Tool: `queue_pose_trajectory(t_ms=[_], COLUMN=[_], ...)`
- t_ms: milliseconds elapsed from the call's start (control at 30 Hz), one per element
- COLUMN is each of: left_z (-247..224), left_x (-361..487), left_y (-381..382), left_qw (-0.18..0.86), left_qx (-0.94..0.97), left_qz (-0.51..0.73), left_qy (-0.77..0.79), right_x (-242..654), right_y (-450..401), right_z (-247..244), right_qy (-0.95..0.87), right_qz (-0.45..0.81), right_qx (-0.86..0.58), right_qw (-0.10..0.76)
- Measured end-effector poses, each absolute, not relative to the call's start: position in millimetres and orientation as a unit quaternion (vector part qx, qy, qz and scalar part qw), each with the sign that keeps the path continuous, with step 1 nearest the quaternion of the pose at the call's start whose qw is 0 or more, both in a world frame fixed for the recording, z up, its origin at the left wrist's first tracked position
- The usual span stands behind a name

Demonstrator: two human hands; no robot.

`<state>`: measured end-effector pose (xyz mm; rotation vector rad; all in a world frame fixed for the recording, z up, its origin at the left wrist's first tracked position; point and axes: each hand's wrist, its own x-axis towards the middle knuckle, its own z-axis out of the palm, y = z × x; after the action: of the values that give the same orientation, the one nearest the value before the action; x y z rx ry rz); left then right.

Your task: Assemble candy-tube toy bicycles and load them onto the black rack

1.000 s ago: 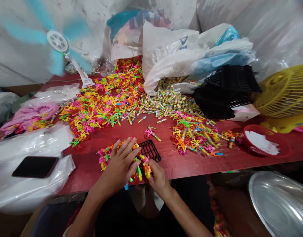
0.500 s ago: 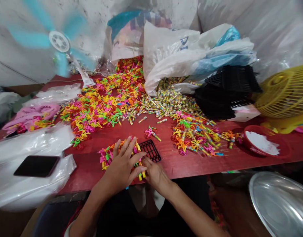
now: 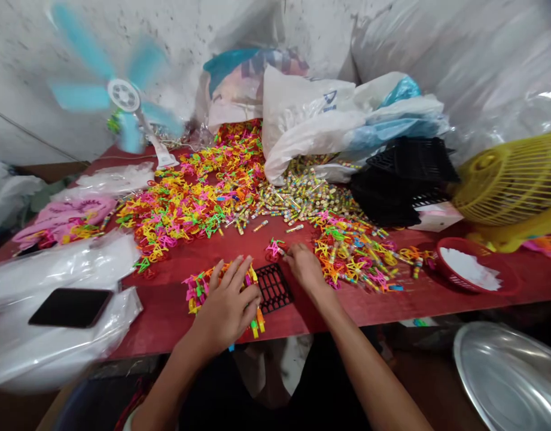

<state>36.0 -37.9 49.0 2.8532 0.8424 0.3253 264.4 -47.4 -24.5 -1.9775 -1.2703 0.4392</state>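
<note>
My left hand (image 3: 230,305) lies with spread fingers over a black plastic grid rack (image 3: 271,287). The rack's left part is filled with rows of small bright plastic pieces (image 3: 197,290) in pink, yellow, green and orange; bare slots show at its right. My right hand (image 3: 306,269) is just beyond the rack's right edge, its fingers closed at the end of a small patterned tube (image 3: 282,251). A pink and green plastic piece (image 3: 273,246) is attached at the tube's other end. The fingertips partly cover the tube.
Loose coloured pieces (image 3: 180,209) and patterned tubes (image 3: 302,191) are heaped behind; mixed ones (image 3: 351,251) lie right. A phone (image 3: 71,307) rests on plastic bags at left. A red basket (image 3: 446,269) holds white paper. Black racks (image 3: 405,173) and two fans stand farther back.
My right hand has left the rack's front edge and reached forward and right to the tube with the pink piece. The left hand stays on the rack. The view has shifted slightly.
</note>
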Motion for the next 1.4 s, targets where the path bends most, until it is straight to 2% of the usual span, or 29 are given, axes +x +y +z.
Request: queue_pose_trajectory(t_ms=[133, 233, 333, 467, 633, 767, 967, 1100, 1200, 1267, 1333, 1400], left_z=[51.9, 54.7, 50.7, 39.2, 33.7, 33.6, 35.5, 37.9, 37.8, 37.2, 36.8, 36.5], left_x=[29.3, 38.8, 57.3, 72.3, 69.3, 67.6, 67.8, 69.5, 71.5, 72.4, 72.9, 73.4], left_y=[-34.3, -26.1, -14.4, -4.5, -6.1, -6.8, -5.9, -4.8, -4.3, -4.2, -4.3, -4.4], left_qw=[0.085, 0.066, 0.058, 0.071, 0.055, 0.058, 0.074, 0.085, 0.064, 0.052, 0.045, 0.042], left_qx=[0.959, 0.95, 0.941, 0.937, 0.941, 0.944, 0.938, 0.944, 0.943, 0.94, 0.94, 0.941], left_qz=[0.12, 0.139, 0.125, 0.079, 0.114, 0.122, 0.132, 0.127, 0.116, 0.118, 0.119, 0.116], left_qy=[0.244, 0.271, 0.308, 0.331, 0.314, 0.301, 0.31, 0.291, 0.304, 0.314, 0.315, 0.314], right_x=[253.2, 231.2, 213.4, 207.6, 208.8, 207.8, 199.4, 183.2, 191.7, 217.0, 255.8, 298.3], right_y=[-55.0, -62.7, -64.0, -61.9, -64.4, -68.7, -71.5, -70.9, -72.7, -77.4, -83.1, -86.6], right_z=[-35.0, -41.0, -43.1, -45.6, -51.2, -53.0, -46.1, -41.7, -35.3, -27.2, -17.4, -9.1], right_qy=[-0.491, -0.461, -0.453, -0.487, -0.545, -0.487, -0.589, -0.595, -0.612, -0.587, -0.5, -0.402], right_qz=[0.226, 0.332, 0.358, 0.37, 0.292, 0.366, 0.234, 0.21, 0.204, 0.146, 0.034, -0.054], right_qx=[-0.734, -0.648, -0.582, -0.58, -0.595, -0.592, -0.631, -0.677, -0.65, -0.66, -0.729, -0.818], right_qw=[0.411, 0.507, 0.572, 0.538, 0.513, 0.528, 0.448, 0.378, 0.401, 0.446, 0.466, 0.407])
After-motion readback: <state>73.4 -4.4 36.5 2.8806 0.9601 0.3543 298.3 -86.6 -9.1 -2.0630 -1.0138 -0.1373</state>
